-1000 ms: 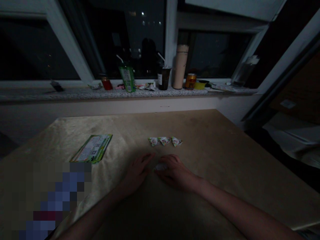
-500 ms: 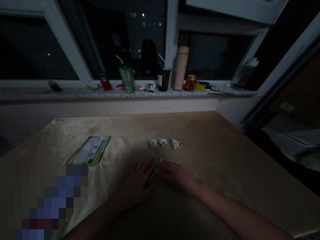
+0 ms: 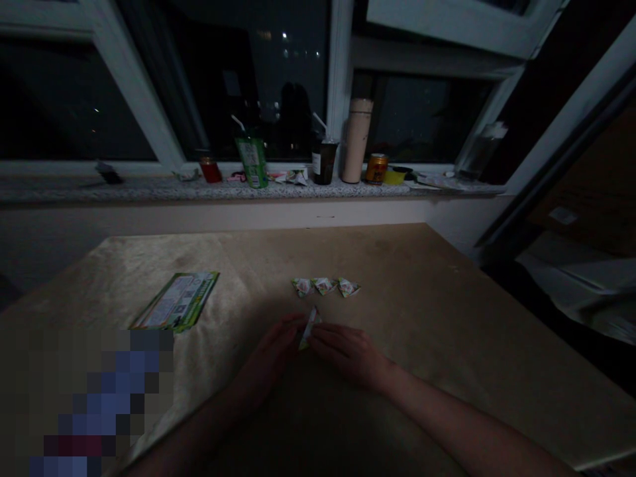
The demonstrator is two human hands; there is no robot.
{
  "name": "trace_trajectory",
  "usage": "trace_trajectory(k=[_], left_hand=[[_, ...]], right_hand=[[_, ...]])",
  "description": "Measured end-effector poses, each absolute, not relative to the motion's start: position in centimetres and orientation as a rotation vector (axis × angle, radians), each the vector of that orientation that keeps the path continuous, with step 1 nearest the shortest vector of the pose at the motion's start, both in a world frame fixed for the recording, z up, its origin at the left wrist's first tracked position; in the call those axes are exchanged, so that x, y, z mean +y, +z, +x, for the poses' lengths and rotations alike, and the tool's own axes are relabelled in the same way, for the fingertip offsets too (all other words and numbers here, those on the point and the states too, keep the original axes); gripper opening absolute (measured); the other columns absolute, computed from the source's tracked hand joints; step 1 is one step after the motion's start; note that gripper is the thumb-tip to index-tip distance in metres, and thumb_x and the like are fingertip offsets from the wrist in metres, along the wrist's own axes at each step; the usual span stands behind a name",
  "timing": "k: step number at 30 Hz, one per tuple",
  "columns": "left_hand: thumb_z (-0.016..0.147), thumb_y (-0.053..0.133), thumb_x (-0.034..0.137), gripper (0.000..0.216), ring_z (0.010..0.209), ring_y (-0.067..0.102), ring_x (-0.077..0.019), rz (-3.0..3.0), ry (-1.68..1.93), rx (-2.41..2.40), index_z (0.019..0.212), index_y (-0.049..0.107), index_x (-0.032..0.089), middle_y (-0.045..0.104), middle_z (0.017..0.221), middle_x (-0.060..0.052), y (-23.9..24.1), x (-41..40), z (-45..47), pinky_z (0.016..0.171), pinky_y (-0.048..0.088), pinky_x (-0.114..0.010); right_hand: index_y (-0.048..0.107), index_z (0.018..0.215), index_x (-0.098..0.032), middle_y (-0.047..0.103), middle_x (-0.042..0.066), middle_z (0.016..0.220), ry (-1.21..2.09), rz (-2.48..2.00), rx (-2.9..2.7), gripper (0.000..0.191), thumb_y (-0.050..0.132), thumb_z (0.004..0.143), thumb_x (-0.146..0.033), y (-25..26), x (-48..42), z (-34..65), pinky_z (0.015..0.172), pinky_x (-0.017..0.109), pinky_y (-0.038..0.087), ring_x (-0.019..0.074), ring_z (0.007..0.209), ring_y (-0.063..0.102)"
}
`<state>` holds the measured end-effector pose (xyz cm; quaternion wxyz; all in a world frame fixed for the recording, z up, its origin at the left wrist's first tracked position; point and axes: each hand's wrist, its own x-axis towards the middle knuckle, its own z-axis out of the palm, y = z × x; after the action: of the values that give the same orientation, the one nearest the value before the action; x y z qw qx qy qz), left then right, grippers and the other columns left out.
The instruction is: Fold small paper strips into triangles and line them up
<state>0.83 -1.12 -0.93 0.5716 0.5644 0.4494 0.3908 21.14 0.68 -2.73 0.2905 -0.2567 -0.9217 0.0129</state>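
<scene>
A small, narrow, folded white-and-green printed piece (image 3: 309,329) sits between the two hands, around the middle of the counter (image 3: 437,311) from left to right, nearer to the wearer than to the far edge, its long side slanting. The right hand (image 3: 342,348) is closed narrowly on it, fingers together and bent over its right side, the thumb hidden. The left hand (image 3: 275,344) has its fingers extended close together, fingertips at the piece's left side; in the dim light I cannot tell whether they grip it or lie just beside it. Just beyond, toward the far edge, three small green-and-white printed triangular packets (image 3: 324,285) lie in a row. Toward the left edge lies a flat stack of green-and-white printed rectangular sheets or packets (image 3: 181,301). Past the far edge, a speckled stone windowsill (image 3: 288,192) carries a tall green cup (image 3: 252,162) and a pale pink cylindrical flask (image 3: 357,142).
</scene>
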Motion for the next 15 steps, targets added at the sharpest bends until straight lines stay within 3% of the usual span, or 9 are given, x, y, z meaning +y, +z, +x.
trace_trajectory(k=[10,15], left_hand=[[0.081,0.065,0.033,0.033,0.103,0.061,-0.0216,0.802,0.854,0.767,0.111,0.063,0.021,0.067,0.109,-0.007,-0.97,-0.99,0.84,0.090,0.046,-0.032],[0.076,0.073,0.032,0.038,0.100,0.061,-0.0218,0.768,0.898,0.818,0.111,0.063,0.020,0.066,0.110,-0.008,-0.84,-1.06,0.90,0.086,0.046,-0.030]], right_hand=[[0.057,0.120,-0.022,0.065,0.005,0.116,0.065,-0.568,-2.449,0.032,0.034,0.099,-0.024,-2.50,-0.12,20.96,0.095,0.028,0.047,0.0149,0.114,0.056],[0.060,0.114,-0.021,0.068,0.005,0.105,0.231,-0.657,-2.257,0.027,0.042,0.096,-0.031,-2.35,0.38,20.62,0.093,0.030,0.046,0.0150,0.102,0.060]])
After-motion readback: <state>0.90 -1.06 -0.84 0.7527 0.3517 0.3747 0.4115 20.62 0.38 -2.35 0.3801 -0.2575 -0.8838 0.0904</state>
